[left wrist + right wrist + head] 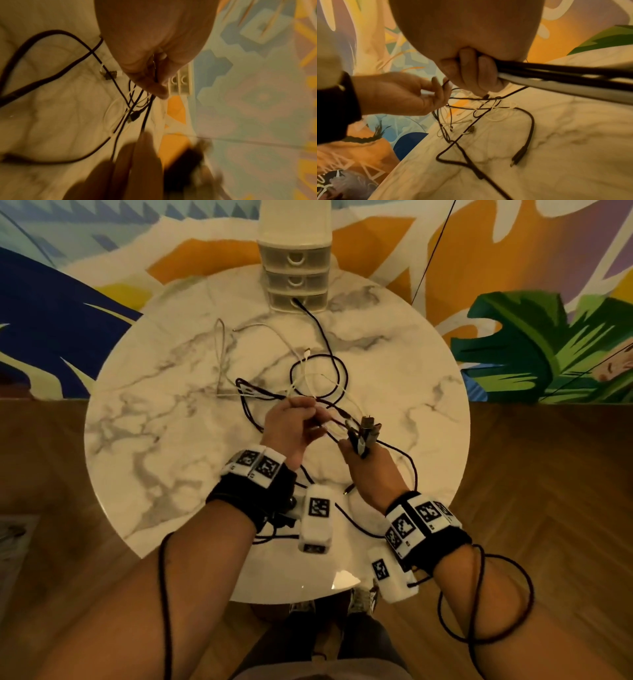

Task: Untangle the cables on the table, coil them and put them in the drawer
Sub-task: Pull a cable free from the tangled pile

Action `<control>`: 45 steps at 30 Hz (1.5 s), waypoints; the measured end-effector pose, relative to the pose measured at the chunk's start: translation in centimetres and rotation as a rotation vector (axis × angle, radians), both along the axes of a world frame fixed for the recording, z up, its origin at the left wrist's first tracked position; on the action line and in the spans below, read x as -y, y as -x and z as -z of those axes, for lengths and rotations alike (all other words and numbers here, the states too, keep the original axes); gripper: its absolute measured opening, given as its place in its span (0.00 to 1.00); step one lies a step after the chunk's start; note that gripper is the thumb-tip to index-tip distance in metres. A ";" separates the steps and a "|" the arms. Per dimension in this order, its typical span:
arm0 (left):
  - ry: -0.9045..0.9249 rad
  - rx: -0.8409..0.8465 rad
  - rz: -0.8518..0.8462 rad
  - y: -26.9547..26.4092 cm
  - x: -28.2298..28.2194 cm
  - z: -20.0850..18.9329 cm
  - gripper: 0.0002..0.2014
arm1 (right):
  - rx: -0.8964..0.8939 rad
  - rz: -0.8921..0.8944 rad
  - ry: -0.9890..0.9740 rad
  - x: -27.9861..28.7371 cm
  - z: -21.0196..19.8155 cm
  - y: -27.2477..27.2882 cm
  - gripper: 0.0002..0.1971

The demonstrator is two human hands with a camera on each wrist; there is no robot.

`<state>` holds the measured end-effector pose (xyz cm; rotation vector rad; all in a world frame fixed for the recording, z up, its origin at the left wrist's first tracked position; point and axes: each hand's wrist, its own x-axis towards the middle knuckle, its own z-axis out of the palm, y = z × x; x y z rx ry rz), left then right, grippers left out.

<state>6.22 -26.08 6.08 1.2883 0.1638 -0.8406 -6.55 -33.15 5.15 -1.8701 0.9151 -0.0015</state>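
A tangle of black cables [318, 364] and white cables [222, 361] lies on the middle of the round marble table [164, 446]. My left hand [310, 409] is raised over it and pinches a thin black strand between thumb and fingertips [159, 86]. Just to its right, my right hand [359, 441] grips a bundle of cable ends [366, 426], its fingers [471, 70] curled round black and white strands. A loose black plug [518, 155] rests on the table. The three-drawer unit [296, 278] stands at the far edge, drawers closed; one black cable end reaches its bottom drawer.
A painted wall stands behind the table and wooden floor surrounds it. Wrist-camera leads [496, 604] hang in loops off both forearms at the near edge. The left part of the marble top [137, 422] holds only a white loop.
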 end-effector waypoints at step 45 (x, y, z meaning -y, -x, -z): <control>-0.055 0.537 0.428 3.0 1.4 -4.1 0.12 | 0.134 0.019 -0.167 3.4 -0.4 6.0 0.23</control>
